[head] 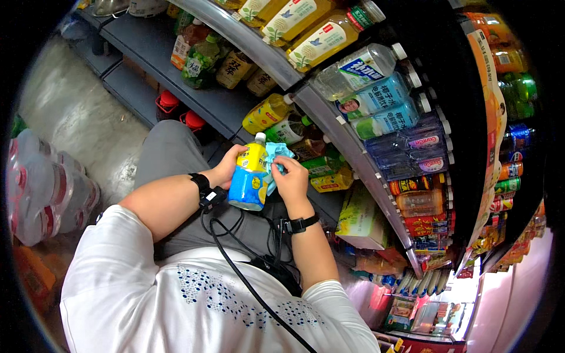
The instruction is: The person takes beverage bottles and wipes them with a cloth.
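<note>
My left hand (226,167) is wrapped around the left side of a large plastic drink bottle (248,181) with a yellow and blue label and a white cap. The bottle is held nearly upright above my lap, cap end toward the shelf. In the fingers of my right hand (291,176) is a crumpled light-blue cloth (277,154), pressed close to the bottle's right side; whether it touches the label I cannot tell. Just beyond the cloth, a yellow-labelled bottle (267,112) and a green-labelled bottle (286,130) lie within the lower shelf's row.
Shelves of drinks rise ahead and to the right, with a metal shelf edge (348,145) running close by. A green and white carton (364,218) sits low at right. Shrink-wrapped bottles (48,189) stand on the floor at left. Black cables (240,271) hang across my lap from the wrist straps.
</note>
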A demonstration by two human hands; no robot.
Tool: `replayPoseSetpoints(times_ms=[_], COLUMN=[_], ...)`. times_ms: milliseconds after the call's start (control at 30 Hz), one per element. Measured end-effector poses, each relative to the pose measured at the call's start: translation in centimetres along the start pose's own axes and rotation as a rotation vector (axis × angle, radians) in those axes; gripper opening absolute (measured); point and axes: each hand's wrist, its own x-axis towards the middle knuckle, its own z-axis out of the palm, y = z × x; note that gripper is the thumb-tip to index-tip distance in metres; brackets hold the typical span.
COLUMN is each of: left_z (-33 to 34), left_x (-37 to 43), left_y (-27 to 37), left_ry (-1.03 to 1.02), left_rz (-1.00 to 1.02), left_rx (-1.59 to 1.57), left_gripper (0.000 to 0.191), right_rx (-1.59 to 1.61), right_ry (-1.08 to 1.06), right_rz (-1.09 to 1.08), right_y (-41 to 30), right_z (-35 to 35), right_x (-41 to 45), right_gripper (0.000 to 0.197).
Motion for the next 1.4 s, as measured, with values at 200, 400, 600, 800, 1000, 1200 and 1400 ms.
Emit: replayPoseSetpoints(times_ms=[200,400,600,800,1000,1200,1400], left_z=[0.3,1.2,-0.9,-2.1,-1.5,-2.6,0.4], left_x=[0.0,-0.1,1.2,1.9,0.1,1.5,0.4], left_y=[-0.2,-0.8,0.3,-1.8,-2.3,-0.6,-0.8], left_ry=[-0.019,0.038,-0.067,-0.039,-0.064,0.053,0.033], left_rz=[0.089,-0.069,-0.023,0.088,0.003,0.176,-0.05], left_rx=[-0.103,0.085,0.032,0.137,0.144,-0.057,0.137], left_gripper=[0.063,0.06,0.064,0.066,0.062,0.064,0.062], right_rx=[-0.025,-0.102,-0.03,-0.099,-0.093,-0.031,-0.088], right_ry=[-0.06,0.017,-0.084,-0.075,-0.037,-0.125,-0.026], right_rz=[-0.244,-0.119,-0.232,-0.234,-0.15,-0.205,-0.06], right_y=[-1.5,-0.2,-1.7,0.0,-0.4,-1.6,-1.1], right_z=[-0.8,-0.4,-0.9,-0.5,-0.4,-1.2,-1.5], right_x=[-1.2,-0.6,-0.7,-1.9,-2.6,-2.1,-1.8], right_gripper=[0.013,0.012,0.011,0.014,0.016,0.017,0.016])
